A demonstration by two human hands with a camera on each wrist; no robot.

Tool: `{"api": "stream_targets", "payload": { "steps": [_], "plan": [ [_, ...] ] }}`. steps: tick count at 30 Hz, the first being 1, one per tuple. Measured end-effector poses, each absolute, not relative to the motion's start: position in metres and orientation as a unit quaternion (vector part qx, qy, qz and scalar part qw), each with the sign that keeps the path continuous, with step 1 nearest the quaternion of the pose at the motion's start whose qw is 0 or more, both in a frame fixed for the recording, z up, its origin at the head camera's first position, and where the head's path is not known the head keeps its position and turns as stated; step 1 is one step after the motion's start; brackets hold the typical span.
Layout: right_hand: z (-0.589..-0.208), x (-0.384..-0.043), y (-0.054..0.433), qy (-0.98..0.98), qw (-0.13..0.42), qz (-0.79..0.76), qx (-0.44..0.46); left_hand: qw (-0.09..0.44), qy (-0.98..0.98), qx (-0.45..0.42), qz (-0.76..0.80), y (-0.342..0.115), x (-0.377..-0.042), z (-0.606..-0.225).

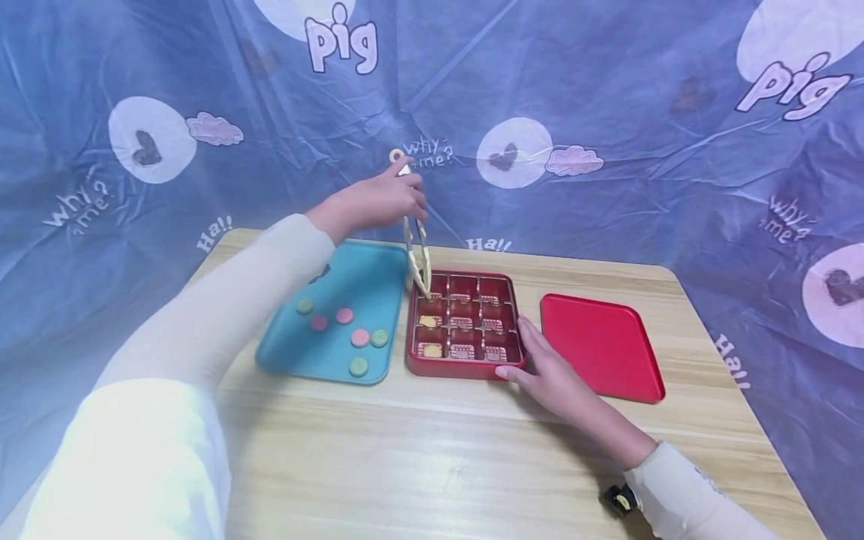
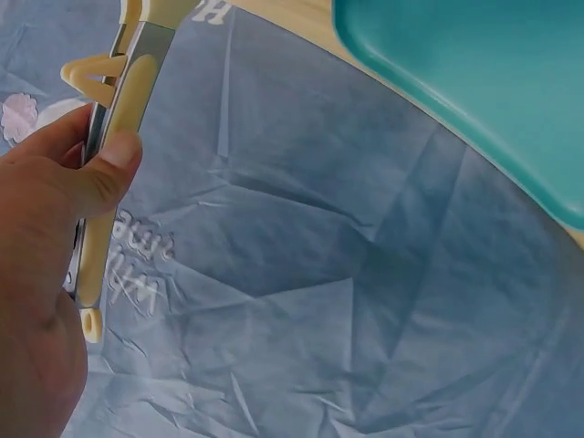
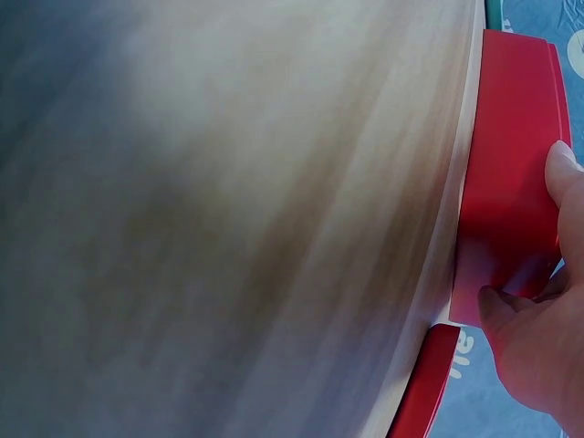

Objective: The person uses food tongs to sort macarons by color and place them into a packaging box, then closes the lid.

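Observation:
My left hand (image 1: 385, 201) grips metal tongs (image 1: 416, 255) with cream-coloured handle grips and tips. The left wrist view shows thumb and fingers around the tongs (image 2: 123, 119). Their tips point down into the back-left compartment of a red box (image 1: 466, 367), which has a grid of square compartments; what lies between the tips cannot be told. Small round yellow pieces (image 1: 433, 350) sit in the left column's middle and front compartments. My right hand (image 1: 543, 371) holds the box's front right corner, thumb at the front wall and fingers along the right side.
Left of the box lies a blue tray (image 1: 337, 371) with several small round pieces, some pink (image 1: 360, 338) and some green (image 1: 358, 367). A flat red lid (image 1: 601, 345) lies to the right on the wooden table (image 1: 418, 465). Behind hangs a printed blue cloth (image 1: 432, 82).

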State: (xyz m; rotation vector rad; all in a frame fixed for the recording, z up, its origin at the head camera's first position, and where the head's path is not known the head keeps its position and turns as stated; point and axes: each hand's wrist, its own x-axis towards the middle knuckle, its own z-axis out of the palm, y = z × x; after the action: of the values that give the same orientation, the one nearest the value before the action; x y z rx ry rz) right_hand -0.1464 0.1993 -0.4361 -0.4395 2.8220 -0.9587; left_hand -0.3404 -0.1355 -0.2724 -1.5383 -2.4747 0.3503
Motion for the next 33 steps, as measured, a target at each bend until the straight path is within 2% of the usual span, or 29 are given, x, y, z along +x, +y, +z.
{"api": "stream_targets", "payload": {
  "steps": [8, 20, 28, 33],
  "plan": [
    [-0.437, -0.146, 0.199, 0.933, 0.063, -0.323, -0.147, 0.110, -0.831, -0.525, 0.143, -0.125, -0.336, -0.279],
    [-0.437, -0.146, 0.200, 0.933, 0.062, -0.322, -0.148, 0.176, -0.805, -0.543, 0.159, -0.123, -0.333, -0.286],
    [-0.435, -0.146, 0.200, 0.934, 0.066, -0.317, -0.148, 0.153, -0.827, -0.526, 0.129, -0.135, -0.324, -0.284],
    [-0.435, -0.146, 0.200, 0.935, 0.067, -0.316, -0.148, 0.177, -0.830, -0.517, 0.112, -0.146, -0.325, -0.280]
  ]
}}
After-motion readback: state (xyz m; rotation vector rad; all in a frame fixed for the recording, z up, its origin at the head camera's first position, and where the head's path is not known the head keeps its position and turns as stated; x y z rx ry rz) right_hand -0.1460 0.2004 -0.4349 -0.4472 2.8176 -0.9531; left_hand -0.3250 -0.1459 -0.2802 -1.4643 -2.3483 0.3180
